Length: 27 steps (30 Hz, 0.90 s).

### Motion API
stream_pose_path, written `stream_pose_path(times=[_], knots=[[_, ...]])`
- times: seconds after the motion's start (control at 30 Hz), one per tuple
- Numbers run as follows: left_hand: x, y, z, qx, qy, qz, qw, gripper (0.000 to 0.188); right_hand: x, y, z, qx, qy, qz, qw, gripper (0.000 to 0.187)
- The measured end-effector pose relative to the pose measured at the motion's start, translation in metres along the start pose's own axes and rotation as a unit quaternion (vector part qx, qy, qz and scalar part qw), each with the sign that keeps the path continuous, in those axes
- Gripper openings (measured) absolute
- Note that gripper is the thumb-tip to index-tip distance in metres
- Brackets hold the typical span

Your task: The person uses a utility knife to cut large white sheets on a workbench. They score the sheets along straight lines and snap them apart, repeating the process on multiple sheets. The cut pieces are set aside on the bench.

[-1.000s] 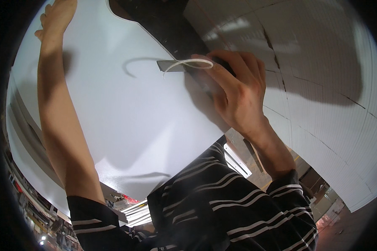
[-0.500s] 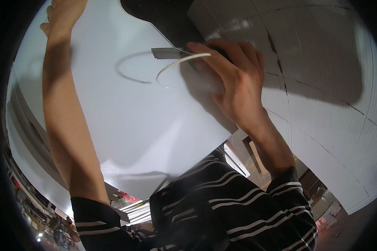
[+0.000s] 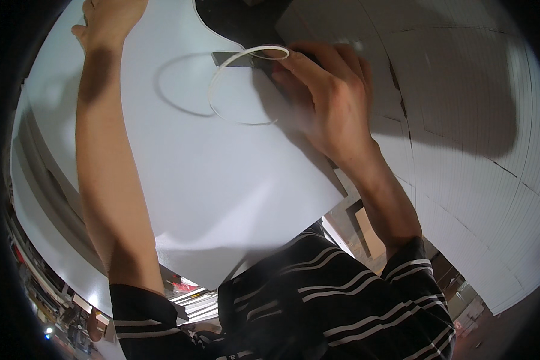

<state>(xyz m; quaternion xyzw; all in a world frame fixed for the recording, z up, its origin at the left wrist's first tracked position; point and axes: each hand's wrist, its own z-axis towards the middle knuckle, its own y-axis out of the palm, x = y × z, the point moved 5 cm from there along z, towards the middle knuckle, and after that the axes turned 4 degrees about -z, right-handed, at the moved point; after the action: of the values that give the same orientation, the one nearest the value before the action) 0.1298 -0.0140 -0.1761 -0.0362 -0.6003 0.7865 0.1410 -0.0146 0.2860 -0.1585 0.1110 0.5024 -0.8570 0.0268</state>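
A large white board (image 3: 222,180) with a curved cut-out edge lies in front of me. My right hand (image 3: 333,90) is closed around a flat grey metal blade (image 3: 231,59) at that edge, its tip lying over the board. A thin white strip (image 3: 213,84) curls up in a wide loop beside the blade, one end at my right fingers, and casts a ring-shaped shadow on the board. My left hand (image 3: 111,18) rests at the board's far left part. The upper picture edge cuts off most of its fingers.
A white lined, cracked surface (image 3: 462,180) spreads out on the right. Beneath the board's near edge, a stack of white strips (image 3: 198,305) shows beside my black striped shirt. A brown panel piece (image 3: 371,233) lies below my right forearm. Cluttered shelves or goods stand at lower left.
The white strip has grown from a short arc into a longer loop. My right hand and the blade have shifted slightly up and left in the picture; the board and left arm appear further right.
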Motion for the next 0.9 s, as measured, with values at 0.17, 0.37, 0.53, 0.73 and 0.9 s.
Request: stream_pose_path(times=[0.17,0.37,0.53,0.73,0.9], knots=[[0.002,-0.007,-0.006,0.022,0.014,-0.021,0.999,0.050,0.002,0.008,0.013,0.006,-0.020,0.017,1.000,0.033],[-0.004,-0.006,-0.001,0.028,-0.005,-0.057,0.998,0.049,0.009,0.009,0.023,-0.018,-0.059,0.022,0.998,0.032],[-0.014,-0.002,0.006,0.058,-0.004,-0.087,0.994,0.047,0.012,0.010,0.030,-0.029,-0.084,0.016,0.996,0.031],[-0.027,-0.008,0.011,0.055,-0.024,-0.189,0.980,0.045,0.006,0.015,0.045,-0.016,-0.111,0.037,0.993,0.029],[-0.033,-0.012,0.013,0.064,-0.034,-0.192,0.979,0.044,0.002,0.023,0.050,-0.035,-0.118,0.044,0.991,0.029]])
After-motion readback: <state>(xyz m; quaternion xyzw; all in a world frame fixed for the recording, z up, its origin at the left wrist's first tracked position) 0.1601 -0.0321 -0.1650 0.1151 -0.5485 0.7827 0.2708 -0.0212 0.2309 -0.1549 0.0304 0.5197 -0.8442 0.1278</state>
